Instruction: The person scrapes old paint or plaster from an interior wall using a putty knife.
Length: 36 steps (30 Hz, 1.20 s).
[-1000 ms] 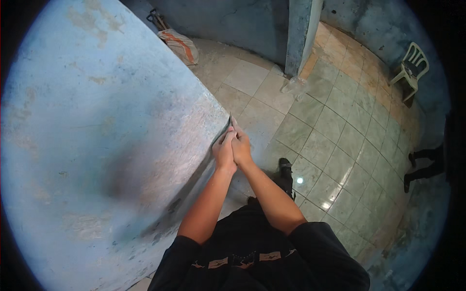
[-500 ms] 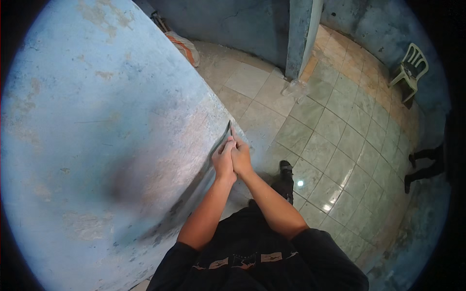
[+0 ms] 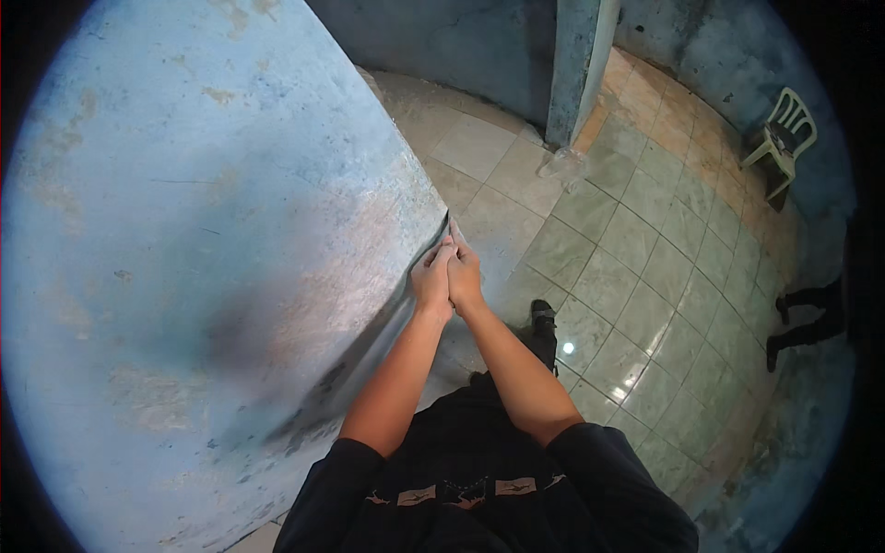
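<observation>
Both arms stretch forward, and my hands are pressed together at the edge of a blue wall (image 3: 277, 166) with patchy, worn paint. A thin, dark, blade-like tool (image 3: 448, 221) pokes out above my fingers, its tip against the wall's edge. My left hand (image 3: 430, 279) is closed around its lower part, on the wall side. My right hand (image 3: 466, 276) is closed against the left, its index finger stretched up along the tool. The handle is hidden in my hands, so I cannot tell the tool's exact kind.
Green and beige tiles (image 3: 608, 263) cover the floor to the right. A crumpled clear plastic piece (image 3: 564, 166) lies by a blue pillar (image 3: 576, 74). A pale plastic chair (image 3: 782, 143) stands far right. Another person's dark-clad legs (image 3: 816, 318) show at the right rim.
My joined hands and the tool have moved slightly upward and away from me along the wall's edge. The view has shifted, and the wall now covers the orange-and-white sack.
</observation>
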Tool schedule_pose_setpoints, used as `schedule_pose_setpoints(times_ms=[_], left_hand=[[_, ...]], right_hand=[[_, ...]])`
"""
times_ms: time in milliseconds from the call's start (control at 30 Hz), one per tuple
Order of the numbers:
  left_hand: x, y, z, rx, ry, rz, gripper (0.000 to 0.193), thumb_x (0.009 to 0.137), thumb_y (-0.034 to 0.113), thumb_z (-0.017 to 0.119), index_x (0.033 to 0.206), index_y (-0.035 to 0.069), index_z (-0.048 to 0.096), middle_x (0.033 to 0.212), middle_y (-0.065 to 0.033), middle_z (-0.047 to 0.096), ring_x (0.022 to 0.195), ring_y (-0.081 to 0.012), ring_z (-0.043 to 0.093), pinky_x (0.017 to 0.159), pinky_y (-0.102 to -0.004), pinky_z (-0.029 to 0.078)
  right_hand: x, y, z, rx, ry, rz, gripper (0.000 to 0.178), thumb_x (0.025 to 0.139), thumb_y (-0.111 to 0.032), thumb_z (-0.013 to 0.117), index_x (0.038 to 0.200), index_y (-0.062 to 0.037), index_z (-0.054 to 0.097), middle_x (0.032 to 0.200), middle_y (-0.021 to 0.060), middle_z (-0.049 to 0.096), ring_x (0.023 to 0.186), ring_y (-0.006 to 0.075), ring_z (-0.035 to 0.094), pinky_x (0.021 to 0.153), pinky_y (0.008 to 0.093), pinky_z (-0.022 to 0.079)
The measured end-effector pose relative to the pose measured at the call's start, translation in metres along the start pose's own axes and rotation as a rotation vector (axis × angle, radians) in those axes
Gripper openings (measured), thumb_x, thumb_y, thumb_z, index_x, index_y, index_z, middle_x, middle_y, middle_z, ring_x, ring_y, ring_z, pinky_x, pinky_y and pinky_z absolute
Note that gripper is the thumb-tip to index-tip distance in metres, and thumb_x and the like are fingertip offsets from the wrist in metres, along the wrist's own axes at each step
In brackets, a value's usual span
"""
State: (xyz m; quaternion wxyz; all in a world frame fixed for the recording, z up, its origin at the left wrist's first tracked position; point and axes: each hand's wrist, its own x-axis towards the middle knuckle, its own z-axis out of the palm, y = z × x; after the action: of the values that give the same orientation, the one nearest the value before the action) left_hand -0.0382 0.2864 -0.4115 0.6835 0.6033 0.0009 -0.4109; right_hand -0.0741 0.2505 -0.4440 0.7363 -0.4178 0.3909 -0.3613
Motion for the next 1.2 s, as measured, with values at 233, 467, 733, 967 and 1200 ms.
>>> schedule_pose_setpoints(times_ms=[233, 467, 733, 967, 1200], left_hand=[[-0.033, -0.021, -0.060, 0.080, 0.110, 0.059, 0.033, 0.094, 0.014, 0.068, 0.122, -0.004, 0.067, 0.119, -0.0102, 0.068, 0.108, -0.0173, 0.064, 0.094, -0.0289, 0.049], [-0.050, -0.032, -0.099, 0.097, 0.001, 0.028, 0.037, 0.098, 0.018, 0.061, 0.129, -0.003, 0.063, 0.119, -0.0077, 0.066, 0.110, -0.0162, 0.062, 0.096, -0.0294, 0.047], [-0.031, -0.030, -0.079, 0.052, 0.018, -0.008, 0.038, 0.097, 0.017, 0.061, 0.128, -0.004, 0.064, 0.119, -0.0070, 0.065, 0.110, -0.0162, 0.061, 0.094, -0.0288, 0.047], [-0.018, -0.032, -0.049, 0.025, 0.041, -0.032, 0.051, 0.095, 0.018, 0.060, 0.140, -0.004, 0.055, 0.137, -0.0126, 0.058, 0.124, -0.0219, 0.057, 0.104, -0.0323, 0.044], [0.014, -0.030, -0.011, 0.069, 0.039, -0.056, 0.051, 0.094, 0.023, 0.065, 0.137, -0.004, 0.059, 0.133, -0.0119, 0.062, 0.122, -0.0216, 0.058, 0.104, -0.0325, 0.044]], right_hand=[[-0.052, 0.056, 0.013, -0.125, -0.085, 0.019, 0.051, 0.104, -0.015, 0.044, 0.154, -0.0059, 0.042, 0.114, 0.0065, 0.066, 0.099, 0.0146, 0.059, 0.090, 0.0267, 0.046], [-0.081, 0.065, 0.024, -0.100, -0.123, -0.024, 0.050, 0.108, -0.024, 0.044, 0.154, -0.0046, 0.040, 0.147, 0.0210, 0.055, 0.133, 0.0231, 0.053, 0.109, 0.0305, 0.039], [-0.060, 0.061, 0.021, -0.076, -0.108, -0.045, 0.053, 0.109, -0.026, 0.044, 0.155, -0.0004, 0.036, 0.149, 0.0209, 0.052, 0.134, 0.0237, 0.051, 0.111, 0.0301, 0.037], [-0.034, 0.053, 0.001, -0.063, -0.168, 0.064, 0.053, 0.108, -0.023, 0.045, 0.155, 0.0016, 0.035, 0.151, 0.0179, 0.050, 0.134, 0.0193, 0.048, 0.112, 0.0293, 0.035], [0.009, 0.038, -0.014, 0.029, -0.084, 0.037, 0.052, 0.105, -0.019, 0.048, 0.153, 0.0007, 0.039, 0.148, 0.0150, 0.054, 0.125, 0.0155, 0.053, 0.106, 0.0275, 0.040]])
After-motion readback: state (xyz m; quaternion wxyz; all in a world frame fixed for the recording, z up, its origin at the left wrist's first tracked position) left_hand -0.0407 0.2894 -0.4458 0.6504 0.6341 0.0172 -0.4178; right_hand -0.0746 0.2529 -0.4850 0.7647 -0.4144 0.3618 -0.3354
